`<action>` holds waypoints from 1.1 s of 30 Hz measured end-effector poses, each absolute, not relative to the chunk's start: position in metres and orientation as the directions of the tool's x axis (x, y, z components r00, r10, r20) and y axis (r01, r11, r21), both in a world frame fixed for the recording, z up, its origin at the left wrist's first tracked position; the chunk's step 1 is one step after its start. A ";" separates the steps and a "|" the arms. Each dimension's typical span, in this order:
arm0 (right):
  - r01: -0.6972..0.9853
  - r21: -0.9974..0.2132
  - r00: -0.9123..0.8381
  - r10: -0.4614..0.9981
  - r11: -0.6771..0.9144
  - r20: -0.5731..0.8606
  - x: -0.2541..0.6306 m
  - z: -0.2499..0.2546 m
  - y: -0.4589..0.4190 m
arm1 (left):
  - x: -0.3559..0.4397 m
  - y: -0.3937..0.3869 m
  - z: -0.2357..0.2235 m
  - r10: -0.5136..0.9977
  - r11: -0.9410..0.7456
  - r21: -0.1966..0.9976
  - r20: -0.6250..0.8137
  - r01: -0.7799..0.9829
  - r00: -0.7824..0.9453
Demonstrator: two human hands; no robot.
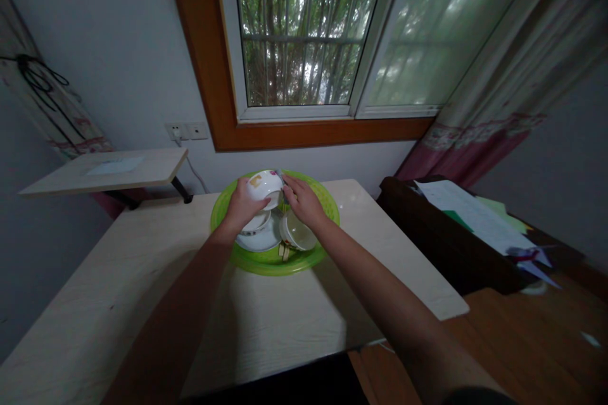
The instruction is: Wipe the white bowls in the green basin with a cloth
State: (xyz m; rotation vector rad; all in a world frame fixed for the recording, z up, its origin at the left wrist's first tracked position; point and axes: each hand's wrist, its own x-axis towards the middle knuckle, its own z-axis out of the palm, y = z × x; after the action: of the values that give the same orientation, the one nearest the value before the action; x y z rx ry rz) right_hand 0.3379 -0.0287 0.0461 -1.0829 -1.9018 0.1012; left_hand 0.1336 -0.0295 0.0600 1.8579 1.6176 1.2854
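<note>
My left hand (241,205) grips a white bowl (266,185) with a printed pattern, tilted above a green basin (275,266). My right hand (304,200) is closed at the bowl's right side, with a thin grey cloth (285,193) showing between its fingers and the bowl. Below, inside the basin, a second white bowl (256,221) rests on a white plate (261,240). Another bowl (299,232) lies tipped on its side at the right. Wooden stick ends (284,252), like chopsticks, poke out beside it.
The basin stands on a pale wooden table (285,310). A raised shelf (109,171) with a paper on it is at the left, near a wall socket (187,131) and cord. A dark cabinet (418,240) with papers (475,215) stands to the right. A window is behind.
</note>
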 end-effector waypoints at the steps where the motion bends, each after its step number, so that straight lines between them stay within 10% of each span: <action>1: 0.640 -0.469 -0.194 0.718 0.609 0.668 0.338 0.046 -0.029 | 0.134 -0.029 0.060 0.917 -0.283 0.756 0.393 0.591 -0.063; 10: 0.576 -0.249 -0.435 0.549 0.779 0.714 0.334 0.057 -0.044 | 0.134 -0.023 0.046 0.901 -0.364 0.713 0.433 0.600 0.031; 22: 0.659 -0.402 -0.226 0.677 0.636 0.700 0.337 0.050 -0.033 | 0.130 -0.026 0.058 0.915 -0.254 0.830 0.373 0.497 -0.156; 33: 0.591 -0.258 -0.403 0.557 0.765 0.726 0.334 0.055 -0.041 | 0.124 -0.016 0.049 0.931 -0.253 0.879 0.335 0.404 -0.147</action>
State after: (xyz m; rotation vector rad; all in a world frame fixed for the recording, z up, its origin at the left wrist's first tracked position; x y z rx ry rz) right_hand 0.3344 -0.0413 0.0552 -0.8564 -2.0933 -0.0498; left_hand 0.1240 -0.0158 0.0489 1.6318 1.5077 1.3975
